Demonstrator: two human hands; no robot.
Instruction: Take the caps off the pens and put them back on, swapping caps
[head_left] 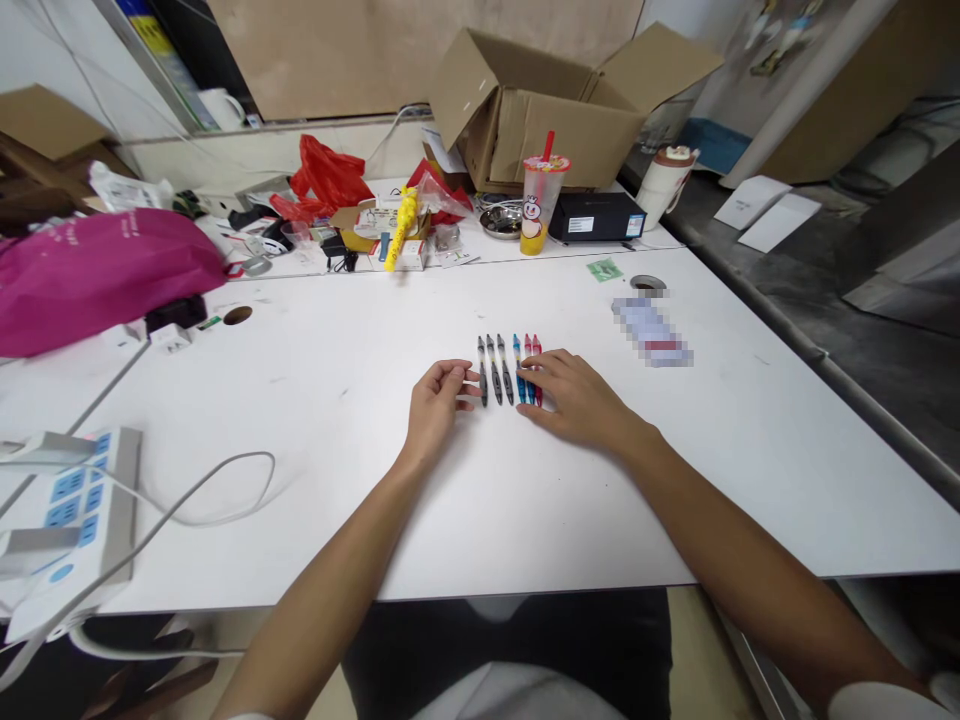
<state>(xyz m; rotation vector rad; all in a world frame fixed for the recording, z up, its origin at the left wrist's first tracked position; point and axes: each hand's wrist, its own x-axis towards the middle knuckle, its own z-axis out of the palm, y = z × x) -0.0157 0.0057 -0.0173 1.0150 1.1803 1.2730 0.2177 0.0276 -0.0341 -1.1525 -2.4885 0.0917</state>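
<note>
Clicker pens lie side by side in a row on the white table. Three are black pens [496,380], on the left of the row. To their right are blue pens [517,345] and pink-red pens [537,347], partly covered by fingers. My left hand [441,398] rests at the left end, its loosely bent fingers apart and the tips touching or close to the outermost black pen. From the right, my right hand [570,395] reaches over the coloured pens with fingers spread; whether it presses on them I cannot tell. Neither hand grips a pen.
A power strip [112,500] with a looping cable [255,457] sits at left, near a magenta bag [105,270]. Along the back stand a plastic cup [541,200], a black box [598,217] and a cardboard box [555,130]. A tape roll [648,284] lies at right.
</note>
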